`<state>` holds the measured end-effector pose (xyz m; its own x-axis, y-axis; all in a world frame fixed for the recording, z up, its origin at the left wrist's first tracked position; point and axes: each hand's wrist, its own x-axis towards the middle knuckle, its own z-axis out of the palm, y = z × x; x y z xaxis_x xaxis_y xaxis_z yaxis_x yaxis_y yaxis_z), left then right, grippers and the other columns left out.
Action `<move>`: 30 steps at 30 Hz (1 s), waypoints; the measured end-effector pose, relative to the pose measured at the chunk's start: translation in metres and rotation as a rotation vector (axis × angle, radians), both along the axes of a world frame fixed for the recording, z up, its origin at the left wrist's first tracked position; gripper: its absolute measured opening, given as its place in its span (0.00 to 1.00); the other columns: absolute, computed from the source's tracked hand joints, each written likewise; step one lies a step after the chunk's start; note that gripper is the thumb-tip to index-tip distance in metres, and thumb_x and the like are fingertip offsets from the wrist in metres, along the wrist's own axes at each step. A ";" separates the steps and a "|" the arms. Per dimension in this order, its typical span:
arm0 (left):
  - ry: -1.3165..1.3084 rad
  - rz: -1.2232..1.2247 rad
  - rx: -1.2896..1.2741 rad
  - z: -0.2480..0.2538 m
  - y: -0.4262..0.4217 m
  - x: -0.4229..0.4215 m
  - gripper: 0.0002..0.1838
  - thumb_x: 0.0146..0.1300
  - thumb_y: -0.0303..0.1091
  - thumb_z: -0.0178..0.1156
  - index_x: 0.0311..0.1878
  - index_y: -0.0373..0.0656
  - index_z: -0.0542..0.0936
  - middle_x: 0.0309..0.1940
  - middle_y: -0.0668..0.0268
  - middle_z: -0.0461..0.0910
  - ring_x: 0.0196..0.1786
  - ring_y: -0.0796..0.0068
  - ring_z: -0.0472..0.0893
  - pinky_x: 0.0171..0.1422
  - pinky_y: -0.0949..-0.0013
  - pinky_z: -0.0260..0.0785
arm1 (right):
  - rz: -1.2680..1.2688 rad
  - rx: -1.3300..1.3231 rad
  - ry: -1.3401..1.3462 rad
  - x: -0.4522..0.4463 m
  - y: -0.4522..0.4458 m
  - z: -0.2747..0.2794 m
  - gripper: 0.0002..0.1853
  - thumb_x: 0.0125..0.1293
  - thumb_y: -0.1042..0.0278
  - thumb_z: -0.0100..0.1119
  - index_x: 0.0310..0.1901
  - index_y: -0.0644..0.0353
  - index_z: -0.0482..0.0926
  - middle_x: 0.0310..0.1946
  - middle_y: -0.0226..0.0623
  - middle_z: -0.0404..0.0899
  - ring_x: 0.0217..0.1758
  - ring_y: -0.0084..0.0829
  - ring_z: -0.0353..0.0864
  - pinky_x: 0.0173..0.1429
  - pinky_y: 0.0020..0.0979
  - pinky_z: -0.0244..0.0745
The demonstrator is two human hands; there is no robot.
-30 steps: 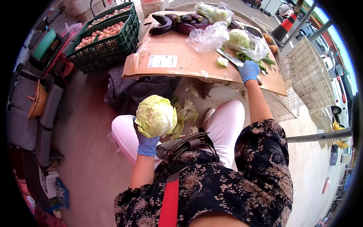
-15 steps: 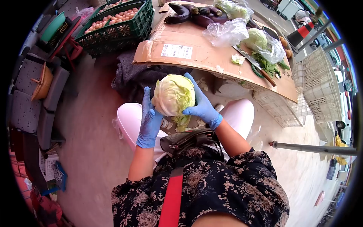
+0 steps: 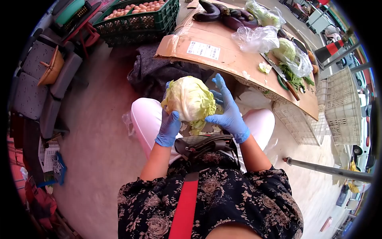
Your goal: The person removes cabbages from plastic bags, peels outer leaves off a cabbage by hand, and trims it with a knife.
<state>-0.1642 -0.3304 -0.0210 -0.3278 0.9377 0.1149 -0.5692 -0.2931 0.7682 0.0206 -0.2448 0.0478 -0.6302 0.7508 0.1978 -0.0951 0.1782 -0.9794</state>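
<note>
A pale green cabbage is held up over my lap. My left hand, in a blue glove, grips it from the left and below, partly hidden behind it. My right hand, also gloved in blue, is at the cabbage's right side with its fingers spread and the thumb near a loose outer leaf. A knife with a wooden handle lies on the cardboard-topped table, beside green leaves and another cabbage partly in a plastic bag.
Eggplants and a clear plastic bag lie on the cardboard. A green crate of eggs stands at the upper left, white crates at the right. A metal pole juts in from the right. Dark cloth lies under the table edge.
My right hand has left the knife on the cardboard and come over to the cabbage. The cabbage has turned between my hands, and the right fingers have spread. The view has shifted left.
</note>
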 end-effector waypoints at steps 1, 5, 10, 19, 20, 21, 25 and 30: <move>0.145 0.035 0.047 0.004 0.000 -0.001 0.60 0.46 0.57 0.74 0.75 0.45 0.48 0.71 0.62 0.57 0.72 0.63 0.60 0.76 0.57 0.55 | 0.056 -0.021 0.018 -0.001 0.000 -0.002 0.69 0.37 0.46 0.81 0.75 0.64 0.43 0.75 0.46 0.48 0.77 0.35 0.49 0.75 0.35 0.52; 0.222 0.084 -0.037 0.030 -0.002 0.010 0.65 0.41 0.52 0.78 0.76 0.43 0.46 0.74 0.62 0.51 0.74 0.64 0.56 0.77 0.59 0.51 | 0.056 -0.073 0.054 -0.014 -0.006 -0.016 0.67 0.39 0.51 0.82 0.75 0.62 0.44 0.75 0.44 0.49 0.76 0.33 0.52 0.74 0.33 0.54; 0.225 0.078 -0.017 0.040 -0.003 0.004 0.47 0.65 0.61 0.53 0.76 0.44 0.46 0.73 0.58 0.53 0.73 0.60 0.59 0.76 0.56 0.54 | 0.037 -0.274 0.133 -0.011 -0.005 -0.022 0.60 0.46 0.57 0.79 0.74 0.61 0.47 0.72 0.41 0.57 0.73 0.32 0.58 0.73 0.32 0.56; -0.561 -0.204 -0.120 0.009 -0.010 0.018 0.48 0.57 0.77 0.41 0.74 0.57 0.56 0.73 0.60 0.56 0.73 0.53 0.59 0.74 0.44 0.54 | 0.005 -0.183 -0.007 -0.011 -0.015 -0.027 0.48 0.57 0.45 0.68 0.71 0.64 0.58 0.59 0.43 0.74 0.61 0.26 0.71 0.65 0.29 0.65; -0.574 -0.227 -0.090 0.008 -0.006 0.017 0.47 0.57 0.76 0.42 0.74 0.57 0.57 0.73 0.60 0.57 0.73 0.53 0.60 0.74 0.45 0.54 | -0.021 -0.096 -0.056 -0.010 -0.012 -0.027 0.47 0.58 0.44 0.67 0.71 0.65 0.58 0.56 0.45 0.77 0.58 0.25 0.74 0.63 0.29 0.67; -0.550 -0.205 -0.093 0.009 -0.004 0.016 0.46 0.58 0.75 0.42 0.74 0.57 0.57 0.72 0.61 0.58 0.73 0.53 0.60 0.74 0.45 0.54 | -0.017 -0.016 -0.096 -0.009 -0.009 -0.027 0.47 0.58 0.43 0.66 0.71 0.64 0.57 0.53 0.46 0.79 0.55 0.26 0.76 0.61 0.29 0.69; -0.557 -0.176 -0.070 0.009 -0.008 0.013 0.43 0.60 0.70 0.44 0.73 0.55 0.59 0.71 0.62 0.60 0.73 0.54 0.60 0.74 0.45 0.54 | -0.086 0.250 -0.194 -0.002 -0.007 -0.019 0.33 0.63 0.52 0.63 0.65 0.63 0.68 0.44 0.49 0.83 0.44 0.26 0.82 0.54 0.27 0.74; -0.764 -0.318 0.150 -0.004 -0.009 0.002 0.38 0.64 0.65 0.40 0.72 0.55 0.60 0.71 0.63 0.61 0.72 0.56 0.61 0.74 0.45 0.54 | -0.127 -0.108 -0.015 0.003 -0.005 0.003 0.14 0.70 0.65 0.56 0.51 0.65 0.81 0.46 0.36 0.84 0.48 0.22 0.81 0.53 0.25 0.75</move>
<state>-0.1626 -0.3396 -0.0249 -0.0891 0.9911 0.0992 -0.9896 -0.0993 0.1037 0.0237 -0.2494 0.0503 -0.5313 0.8409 0.1031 -0.0637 0.0816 -0.9946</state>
